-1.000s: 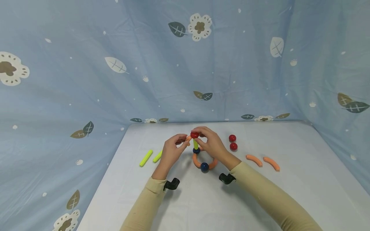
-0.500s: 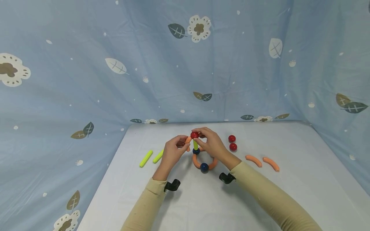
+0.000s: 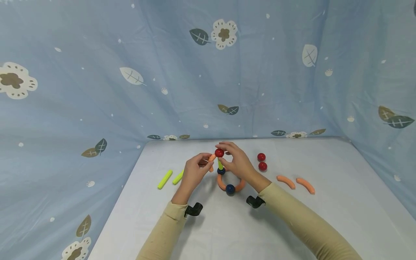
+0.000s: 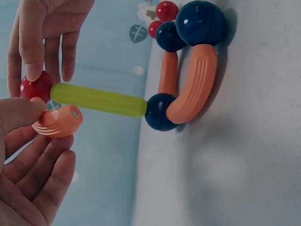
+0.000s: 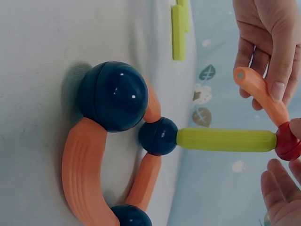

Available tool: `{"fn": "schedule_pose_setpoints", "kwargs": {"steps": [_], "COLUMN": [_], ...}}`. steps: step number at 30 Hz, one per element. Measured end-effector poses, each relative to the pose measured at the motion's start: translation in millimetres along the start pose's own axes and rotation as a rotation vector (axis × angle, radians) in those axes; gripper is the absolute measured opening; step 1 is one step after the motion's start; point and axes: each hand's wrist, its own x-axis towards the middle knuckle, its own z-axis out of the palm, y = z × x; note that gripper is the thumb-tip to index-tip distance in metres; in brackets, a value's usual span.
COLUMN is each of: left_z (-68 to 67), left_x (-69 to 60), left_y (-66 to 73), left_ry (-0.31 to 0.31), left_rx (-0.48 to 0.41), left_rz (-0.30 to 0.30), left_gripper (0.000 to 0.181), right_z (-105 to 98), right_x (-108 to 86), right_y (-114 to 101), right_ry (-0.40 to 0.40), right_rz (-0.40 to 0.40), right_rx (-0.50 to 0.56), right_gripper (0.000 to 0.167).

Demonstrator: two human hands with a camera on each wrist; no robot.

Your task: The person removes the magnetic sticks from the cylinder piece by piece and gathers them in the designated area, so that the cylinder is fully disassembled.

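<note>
My left hand (image 3: pixel 194 173) pinches a curved orange magnetic rod (image 5: pixel 257 92) between thumb and fingers. The rod's upper end meets a red ball (image 3: pixel 219 153), and its free end hangs downward. Thumb and fingertips of my right hand (image 3: pixel 239 163) hold that red ball. Beneath the ball stands a straight yellow-green rod (image 4: pixel 99 100), upright on a dark blue ball (image 4: pixel 161 112). This blue ball belongs to a ring of curved orange rods (image 5: pixel 83 172) and blue balls lying on the table. The right hand hides part of the ring in the head view.
Two red balls (image 3: pixel 261 161) lie behind and right of the ring. Two curved orange rods (image 3: pixel 286 182) rest farther right on the white table (image 3: pixel 227 231). At left are yellow-green rods (image 3: pixel 165 179), one partly behind the left hand. A blue patterned cloth (image 3: pixel 182 90) hangs behind.
The curved orange rod in my left hand has swung so that its free end points down beside the yellow-green rod. My right hand stays on the red ball, nearly still.
</note>
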Motion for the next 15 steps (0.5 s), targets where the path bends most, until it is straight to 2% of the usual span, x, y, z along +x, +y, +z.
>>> {"fn": "schedule_pose_setpoints", "kwargs": {"steps": [6, 15], "left_z": [0.6, 1.1], "left_x": [-0.7, -0.5], "left_y": [-0.2, -1.1], "left_ry": [0.014, 0.011], "left_rx": [-0.009, -0.031], "left_rz": [0.009, 0.034], "left_gripper": [0.031, 0.033], "right_z": [0.8, -1.4], "right_x": [-1.0, -0.1], "right_y": [2.6, 0.1], "right_ry": [0.015, 0.025], "right_rz": [0.002, 0.018], "right_rx": [-0.008, -0.058], "right_gripper": [0.036, 0.037]}}
